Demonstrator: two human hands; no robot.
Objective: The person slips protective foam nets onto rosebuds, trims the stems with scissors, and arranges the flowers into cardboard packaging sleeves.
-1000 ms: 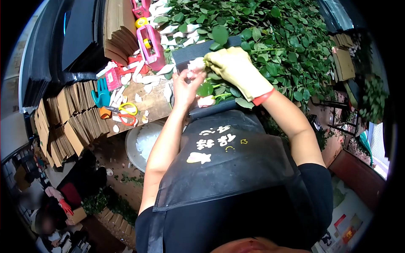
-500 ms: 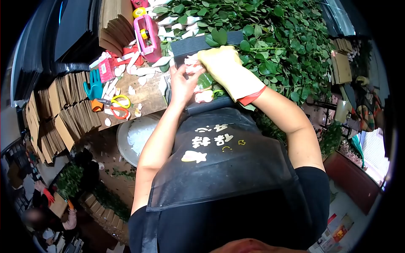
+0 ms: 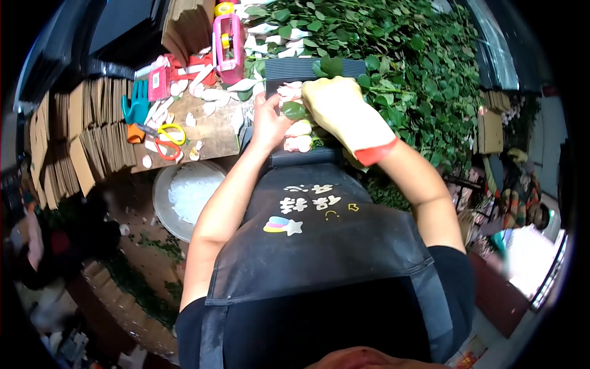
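Observation:
Several pale pink roses [image 3: 298,143] lie with their heads to the left on a black ribbed sheet [image 3: 316,67]. Bare, my left hand [image 3: 270,123] is against the left side of the rose heads, its fingers and thumb apart, the thumb beside a green leaf [image 3: 294,111]. My right hand [image 3: 341,107], in a cream rubber glove with a red cuff, is closed over the rose stems just right of the heads. The glove hides its fingertips and most of the stems.
Leafy stems [image 3: 412,67] are heaped at the right. A pink tape dispenser [image 3: 228,52], yellow-and-red-handled scissors [image 3: 165,138] and a teal glove [image 3: 136,104] lie left among petals. Folded cardboard [image 3: 107,129] stands at far left. Below the table edge is a round basin [image 3: 187,200].
The view has shifted, so the table items appear displaced. My left hand's fingers have come closer to the rose heads and leaf. My gloved right hand stays over the stems.

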